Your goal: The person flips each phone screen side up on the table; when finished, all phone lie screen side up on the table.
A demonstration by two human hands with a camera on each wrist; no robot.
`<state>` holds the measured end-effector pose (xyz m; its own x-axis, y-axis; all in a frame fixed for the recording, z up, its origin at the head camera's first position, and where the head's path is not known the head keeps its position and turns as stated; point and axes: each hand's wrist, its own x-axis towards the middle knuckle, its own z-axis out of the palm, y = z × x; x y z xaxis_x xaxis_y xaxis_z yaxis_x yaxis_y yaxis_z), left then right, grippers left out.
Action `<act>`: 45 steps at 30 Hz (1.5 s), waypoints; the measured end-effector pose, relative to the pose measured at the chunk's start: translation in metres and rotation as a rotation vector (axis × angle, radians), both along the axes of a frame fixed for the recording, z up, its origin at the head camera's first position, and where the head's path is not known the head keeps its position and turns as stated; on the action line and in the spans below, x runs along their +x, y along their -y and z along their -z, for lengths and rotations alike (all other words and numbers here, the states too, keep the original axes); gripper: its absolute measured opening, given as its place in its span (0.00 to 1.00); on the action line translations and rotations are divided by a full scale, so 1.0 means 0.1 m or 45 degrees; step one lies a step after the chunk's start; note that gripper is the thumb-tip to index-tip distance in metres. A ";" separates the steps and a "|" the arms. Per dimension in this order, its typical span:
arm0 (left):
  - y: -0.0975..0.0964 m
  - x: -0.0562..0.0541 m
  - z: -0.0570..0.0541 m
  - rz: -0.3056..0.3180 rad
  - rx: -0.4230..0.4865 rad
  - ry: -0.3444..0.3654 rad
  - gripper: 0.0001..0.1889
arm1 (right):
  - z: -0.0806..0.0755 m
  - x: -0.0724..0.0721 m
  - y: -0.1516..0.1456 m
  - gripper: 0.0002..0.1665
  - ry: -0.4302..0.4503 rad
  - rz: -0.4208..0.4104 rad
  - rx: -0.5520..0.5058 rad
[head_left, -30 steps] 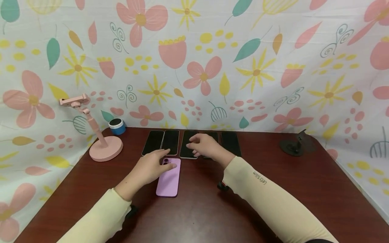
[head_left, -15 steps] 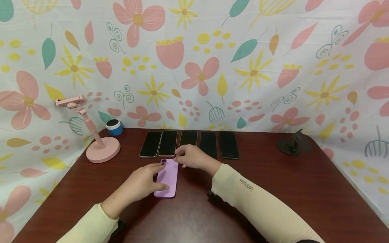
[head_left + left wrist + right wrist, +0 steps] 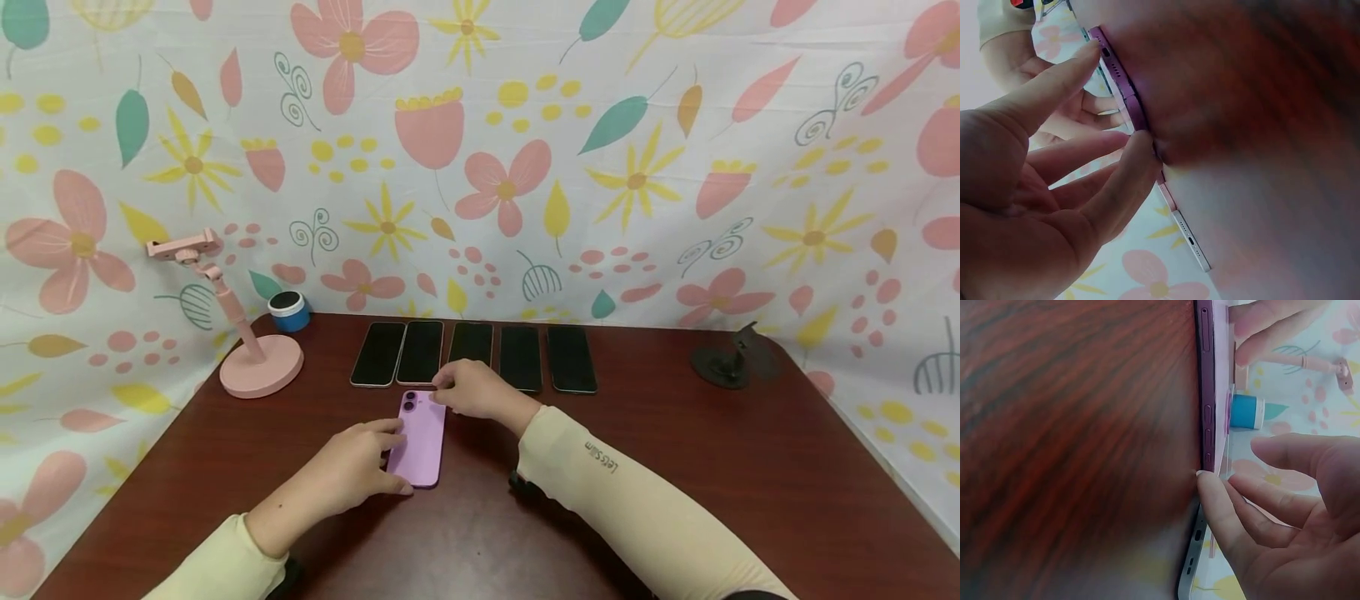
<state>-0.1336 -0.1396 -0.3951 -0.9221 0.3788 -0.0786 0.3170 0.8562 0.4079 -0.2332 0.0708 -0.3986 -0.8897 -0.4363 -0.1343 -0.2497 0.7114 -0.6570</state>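
Note:
A purple smartphone (image 3: 422, 442) lies on the table with its back and camera lenses facing up. My left hand (image 3: 347, 468) is at its left side, fingers on the long edge and thumb by the bottom end; the left wrist view shows the thumb against the end with the charging port (image 3: 1107, 52). At the top right corner is my right hand (image 3: 480, 390). In the right wrist view its fingertip (image 3: 1207, 481) touches the phone's side edge, while the thumb (image 3: 1279, 450) stays apart. Neither hand is wrapped around the phone.
Several dark-screened phones stand in a row behind, including one at the left (image 3: 378, 354) and one at the right (image 3: 572, 358). A pink phone stand (image 3: 258, 367) and a blue jar (image 3: 289, 312) are at the left back. A black holder (image 3: 723, 362) sits far right.
My right hand has come from above the row of dark phones down to the purple phone's top corner. My left hand has slid toward the phone's lower left edge.

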 end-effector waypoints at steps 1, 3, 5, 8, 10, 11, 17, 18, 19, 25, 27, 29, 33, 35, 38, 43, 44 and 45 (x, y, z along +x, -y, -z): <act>0.00 0.00 0.00 0.002 0.000 -0.003 0.34 | 0.00 0.00 0.00 0.19 -0.010 0.004 0.006; 0.00 -0.01 0.02 0.006 -0.006 -0.005 0.33 | 0.01 0.00 0.01 0.18 -0.021 0.010 0.021; 0.00 0.00 0.02 0.016 -0.014 -0.008 0.33 | 0.03 0.00 0.02 0.18 -0.024 0.016 0.035; -0.01 0.00 0.03 0.055 -0.023 -0.031 0.31 | 0.04 0.00 0.03 0.17 -0.027 0.026 0.048; -0.01 0.00 0.03 0.098 -0.035 -0.062 0.29 | 0.04 0.00 0.03 0.16 -0.019 0.034 0.040; -0.01 0.00 0.02 0.126 -0.045 -0.082 0.29 | 0.04 -0.01 0.03 0.16 -0.013 0.038 0.032; -0.01 0.03 0.00 0.252 -0.117 -0.180 0.22 | 0.00 -0.01 0.05 0.16 0.012 0.054 0.032; -0.01 0.03 0.00 0.256 -0.122 -0.180 0.22 | 0.00 -0.01 0.06 0.16 0.012 0.054 0.039; -0.01 0.04 0.00 0.262 -0.129 -0.186 0.21 | 0.00 -0.02 0.06 0.17 0.013 0.054 0.044; -0.01 0.05 0.01 0.288 -0.163 -0.195 0.20 | 0.02 -0.02 0.09 0.16 -0.025 0.058 0.089; -0.01 0.05 0.01 0.294 -0.168 -0.196 0.20 | 0.02 -0.03 0.10 0.17 -0.050 0.059 0.111; -0.01 0.06 0.01 0.301 -0.175 -0.203 0.19 | 0.03 -0.03 0.11 0.17 -0.058 0.056 0.119; -0.01 0.06 0.01 0.324 -0.193 -0.227 0.18 | 0.04 -0.04 0.13 0.17 -0.062 0.051 0.127; -0.01 0.06 0.00 0.337 -0.201 -0.236 0.18 | 0.04 -0.04 0.13 0.17 -0.070 0.046 0.133; -0.01 0.06 0.00 0.348 -0.205 -0.241 0.17 | 0.05 -0.04 0.14 0.16 -0.094 0.028 0.146; 0.00 0.05 0.01 0.348 -0.203 -0.225 0.18 | 0.04 -0.04 0.16 0.15 -0.138 -0.007 0.182; 0.01 0.05 0.01 0.349 -0.204 -0.222 0.18 | 0.04 -0.04 0.16 0.15 -0.142 -0.010 0.183; 0.01 0.05 0.01 0.352 -0.206 -0.221 0.18 | 0.04 -0.03 0.16 0.15 -0.146 -0.015 0.186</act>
